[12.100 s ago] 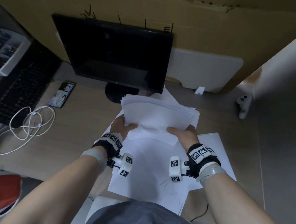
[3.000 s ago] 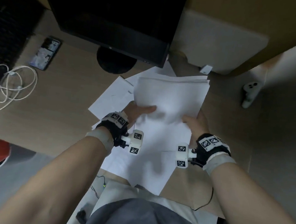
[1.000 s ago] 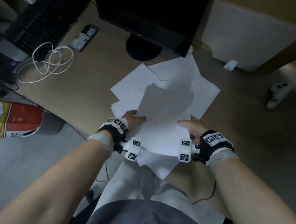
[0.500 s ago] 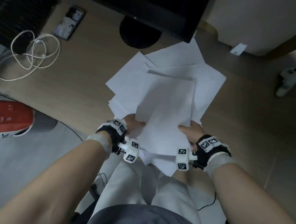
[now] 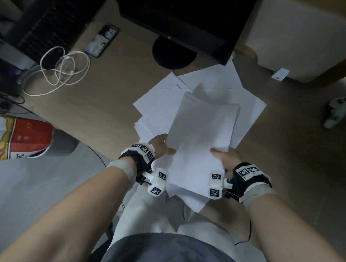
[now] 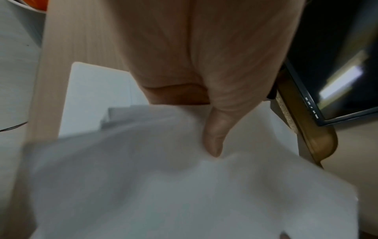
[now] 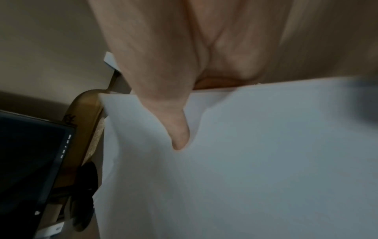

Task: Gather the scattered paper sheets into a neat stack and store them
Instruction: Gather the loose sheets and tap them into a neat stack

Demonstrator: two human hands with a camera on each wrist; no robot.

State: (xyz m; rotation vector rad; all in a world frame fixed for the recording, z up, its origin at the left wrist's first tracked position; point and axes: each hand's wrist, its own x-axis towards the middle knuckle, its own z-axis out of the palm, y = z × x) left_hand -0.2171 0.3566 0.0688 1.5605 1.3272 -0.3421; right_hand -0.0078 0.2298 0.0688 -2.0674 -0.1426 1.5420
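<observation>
The left hand [image 5: 159, 147] and right hand [image 5: 226, 161] each pinch a side of the stack [image 5: 201, 138], thumbs on top. Loose sheets [image 5: 160, 99] still lie fanned on the tabletop [image 5: 98, 106]; gathering seems about half done, storing remains.

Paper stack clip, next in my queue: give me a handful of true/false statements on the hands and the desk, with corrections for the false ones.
1. Both hands hold the paper stack. True: left hand and right hand grip its near edge, thumbs on top.
2. All sheets are gathered. False: loose sheets lie fanned out on the desk under the stack.
3. The monitor is lit. False: its screen is dark.
4. A white cable lies coiled to the left of the papers. True.
5. A phone rests on the papers. False: it lies on bare desk beside the monitor stand.
</observation>
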